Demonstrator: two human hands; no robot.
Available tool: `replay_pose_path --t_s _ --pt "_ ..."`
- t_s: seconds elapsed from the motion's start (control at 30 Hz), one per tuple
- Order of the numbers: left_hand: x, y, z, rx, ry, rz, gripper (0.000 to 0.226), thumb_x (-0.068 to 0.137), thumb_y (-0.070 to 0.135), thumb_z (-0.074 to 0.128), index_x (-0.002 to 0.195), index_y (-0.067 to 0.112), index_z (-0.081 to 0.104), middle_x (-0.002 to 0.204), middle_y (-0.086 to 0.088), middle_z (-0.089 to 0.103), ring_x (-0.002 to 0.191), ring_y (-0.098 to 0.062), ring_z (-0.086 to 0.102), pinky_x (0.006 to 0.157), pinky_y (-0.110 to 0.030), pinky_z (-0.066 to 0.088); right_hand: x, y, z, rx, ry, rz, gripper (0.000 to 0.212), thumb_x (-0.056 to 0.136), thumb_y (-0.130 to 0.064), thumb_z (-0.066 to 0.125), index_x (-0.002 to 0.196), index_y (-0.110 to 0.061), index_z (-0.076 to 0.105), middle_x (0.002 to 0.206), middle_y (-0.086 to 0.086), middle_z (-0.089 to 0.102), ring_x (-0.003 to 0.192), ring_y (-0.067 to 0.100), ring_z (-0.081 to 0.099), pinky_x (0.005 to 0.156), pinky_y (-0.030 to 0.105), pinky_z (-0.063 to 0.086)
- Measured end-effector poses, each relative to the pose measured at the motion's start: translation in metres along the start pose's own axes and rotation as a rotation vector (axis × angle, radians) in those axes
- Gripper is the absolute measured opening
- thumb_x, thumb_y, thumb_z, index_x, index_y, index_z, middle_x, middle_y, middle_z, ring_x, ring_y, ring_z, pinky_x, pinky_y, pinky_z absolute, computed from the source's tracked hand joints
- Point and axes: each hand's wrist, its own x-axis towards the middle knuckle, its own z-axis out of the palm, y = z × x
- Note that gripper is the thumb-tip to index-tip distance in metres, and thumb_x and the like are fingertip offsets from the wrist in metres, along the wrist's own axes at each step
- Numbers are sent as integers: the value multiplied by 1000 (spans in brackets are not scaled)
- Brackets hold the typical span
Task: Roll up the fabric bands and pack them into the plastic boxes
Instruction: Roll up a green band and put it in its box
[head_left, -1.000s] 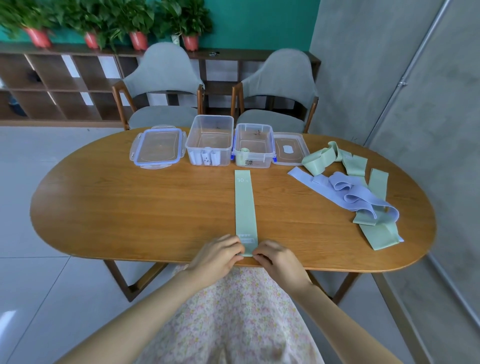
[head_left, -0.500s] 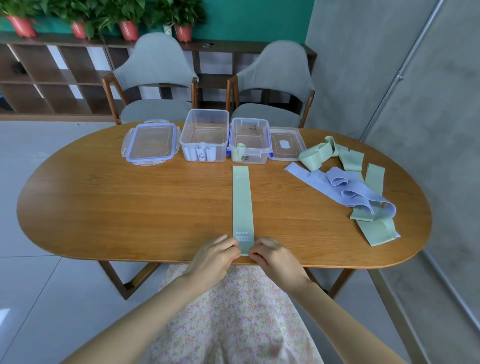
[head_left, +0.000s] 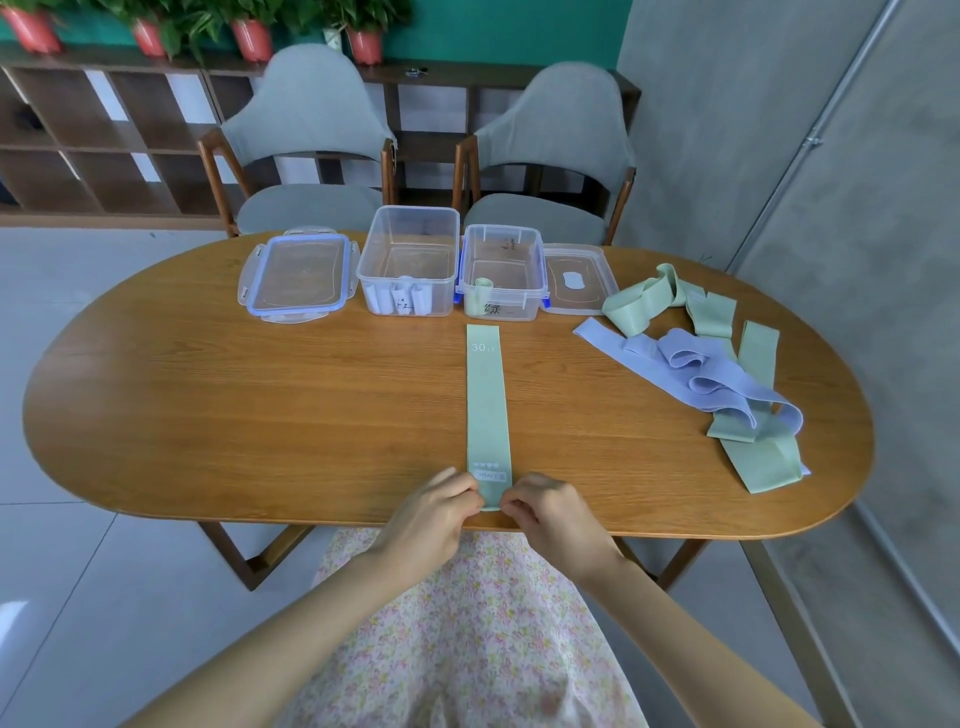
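Note:
A long green fabric band lies flat and straight on the wooden table, running from the near edge toward the boxes. My left hand and my right hand pinch its near end from either side at the table edge. Two open clear plastic boxes stand at the back: the left box holds white rolled bands, the right box holds one green roll. A loose heap of green bands and lilac bands lies at the right.
Two box lids lie flat beside the boxes, a blue-rimmed lid on the left and a clear lid on the right. Two grey chairs stand behind the table. A grey wall runs close along the right.
The view has shifted slightly. Both hands stay at the near end of the green band, fingers now curled tighter over its edge.

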Motion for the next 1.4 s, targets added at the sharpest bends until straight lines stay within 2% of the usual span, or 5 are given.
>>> replay_pose_path --t_s 0.23,0.4,0.67,0.83,1.4 --pt "13 9 -9 -203 -40 -336 26 70 -14 48 61 10 52 70 7 48 66 -9 45 59 -26 35 11 -7 -8 64 -30 267 12 82 -13 65 78 -18 75 76 -7 72 72 5 63 71 22 52" --pt "32 15 -16 -218 -121 -552 25 70 -6 53 65 17 65 74 7 61 80 -9 57 69 -26 50 21 -15 -14 78 -13 420 7 76 -13 69 78 -19 72 72 -6 67 73 12 63 68 23 52" --pt "26 20 -11 -88 -79 -341 25 75 -10 53 79 12 63 86 5 50 77 -17 54 63 -29 40 8 -12 -4 -140 8 33 26 76 6 61 83 -15 74 82 -2 62 70 20 61 56 34 50" --pt "9 32 -10 182 -86 -104 39 40 -10 74 72 10 64 80 -1 55 75 -17 57 50 -26 49 -2 -25 -1 -362 13 -105 37 42 11 78 68 -12 66 76 -1 55 67 14 59 46 18 43" --pt "8 25 -3 203 -40 -67 34 43 -10 69 69 11 62 73 -1 56 71 -16 55 55 -27 51 5 -13 5 -356 -19 -116 39 43 18 70 68 -11 62 68 2 58 65 18 60 48 22 48"
